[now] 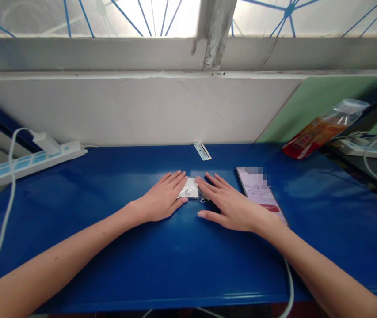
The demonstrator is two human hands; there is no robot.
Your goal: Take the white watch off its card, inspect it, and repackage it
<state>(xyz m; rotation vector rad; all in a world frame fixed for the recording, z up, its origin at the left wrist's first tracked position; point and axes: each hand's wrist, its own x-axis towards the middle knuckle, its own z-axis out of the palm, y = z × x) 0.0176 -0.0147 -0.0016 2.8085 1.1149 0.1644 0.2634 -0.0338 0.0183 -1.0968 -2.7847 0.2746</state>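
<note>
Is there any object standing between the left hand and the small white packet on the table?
Nothing visible does. The left hand lies flat, its fingers over the left end of the white packet. The right hand is at the packet's other end, and the phone lies farther right, outside that space.

Your single head-worn camera looks forward and down from above the near edge of the blue table, close enough that your left hand and right hand register mid-frame, the window cropped along the top.
</note>
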